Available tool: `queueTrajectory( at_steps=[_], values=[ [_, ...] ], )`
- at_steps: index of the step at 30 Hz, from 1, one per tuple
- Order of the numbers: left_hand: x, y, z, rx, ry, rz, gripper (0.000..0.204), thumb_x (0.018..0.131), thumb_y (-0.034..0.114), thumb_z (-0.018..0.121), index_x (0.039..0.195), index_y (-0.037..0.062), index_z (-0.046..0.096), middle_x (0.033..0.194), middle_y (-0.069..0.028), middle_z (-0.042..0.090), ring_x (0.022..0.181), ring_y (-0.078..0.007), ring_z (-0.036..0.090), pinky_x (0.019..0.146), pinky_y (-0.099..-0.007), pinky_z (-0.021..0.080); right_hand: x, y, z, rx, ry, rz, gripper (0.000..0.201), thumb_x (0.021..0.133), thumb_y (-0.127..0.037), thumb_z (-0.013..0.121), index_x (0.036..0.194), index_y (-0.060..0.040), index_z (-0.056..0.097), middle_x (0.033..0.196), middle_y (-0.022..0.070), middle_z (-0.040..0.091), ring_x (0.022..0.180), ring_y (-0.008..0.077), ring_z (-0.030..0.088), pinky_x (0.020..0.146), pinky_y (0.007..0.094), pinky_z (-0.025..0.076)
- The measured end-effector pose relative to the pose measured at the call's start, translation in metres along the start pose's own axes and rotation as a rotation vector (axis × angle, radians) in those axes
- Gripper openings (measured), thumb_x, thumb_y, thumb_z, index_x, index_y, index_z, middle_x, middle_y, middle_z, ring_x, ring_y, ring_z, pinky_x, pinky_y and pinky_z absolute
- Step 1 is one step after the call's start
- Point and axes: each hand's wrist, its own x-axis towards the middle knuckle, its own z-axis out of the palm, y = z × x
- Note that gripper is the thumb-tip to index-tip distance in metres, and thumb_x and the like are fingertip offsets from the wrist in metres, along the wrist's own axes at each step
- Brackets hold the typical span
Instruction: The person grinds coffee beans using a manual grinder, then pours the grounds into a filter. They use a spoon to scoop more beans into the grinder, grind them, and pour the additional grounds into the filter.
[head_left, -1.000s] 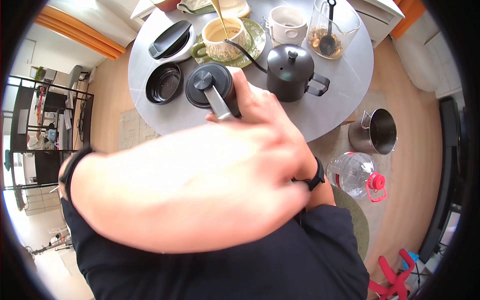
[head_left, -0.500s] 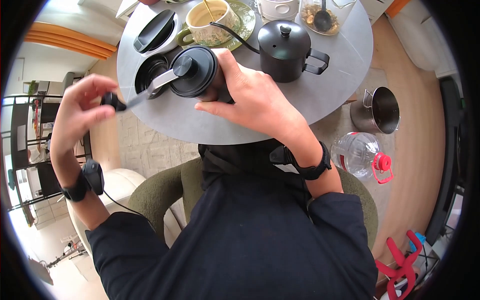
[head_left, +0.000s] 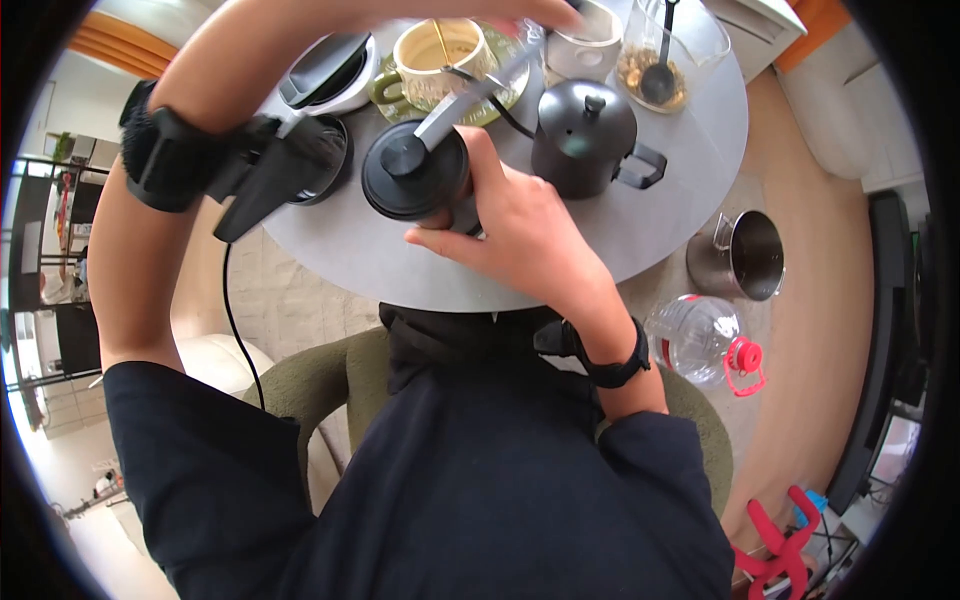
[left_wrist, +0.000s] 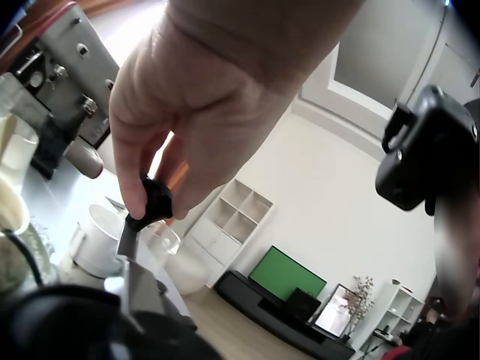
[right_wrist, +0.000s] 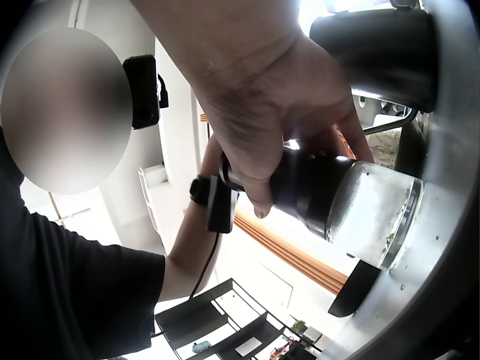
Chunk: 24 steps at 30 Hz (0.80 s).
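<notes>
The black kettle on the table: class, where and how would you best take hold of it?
Grip the kettle by its side handle, coming from the right. The handle juts out as an open loop with room for curled fingers, on the side away from the spout and the grinder.

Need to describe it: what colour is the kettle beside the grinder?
Matte black kettle, clearest in the head view.

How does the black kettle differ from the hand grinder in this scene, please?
The black kettle stands free on the grey table, untouched; the hand grinder is gripped by the right hand.
The kettle has a knobbed lid, a side handle and a thin spout; the grinder carries a metal crank, whose knob the left hand pinches.
The kettle is black all over; the grinder has a clear lower jar.
Both have black round tops.
</notes>
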Motion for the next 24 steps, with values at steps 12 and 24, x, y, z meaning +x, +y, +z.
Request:
queueTrajectory(
  at_steps=[12, 24],
  values=[
    [-0.138, 0.079, 0.028, -0.077, -0.452, 0.353, 0.026, 0.085, 0.022, 0.065, 0.107, 0.0084, 0.061, 0.093, -0.0060, 0.061, 0.077, -0.0242, 0.061, 0.060, -0.0336, 0.053, 0.001, 0.002, 0.002, 0.045, 0.018, -0.042, 0.066, 0.075, -0.027, 0.079, 0.121, -0.0081, 0.036, 0.093, 0.0171, 0.064, 0.080, 0.0391, 0.065, 0.066, 0.0430, 0.052],
    [-0.207, -0.074, -0.026, -0.893, -0.133, -0.435, 0.058, 0.059, 0.017, 0.091, 0.107, -0.0031, 0.066, 0.100, -0.0099, 0.065, 0.093, -0.0142, 0.062, 0.082, -0.0252, 0.050, 0.000, -0.001, -0.005, -0.022, 0.032, -0.025, 0.066, 0.076, -0.030, 0.079, 0.118, -0.0035, 0.036, 0.090, 0.0184, 0.064, 0.083, 0.0386, 0.065, 0.068, 0.0408, 0.052]
  ],
)
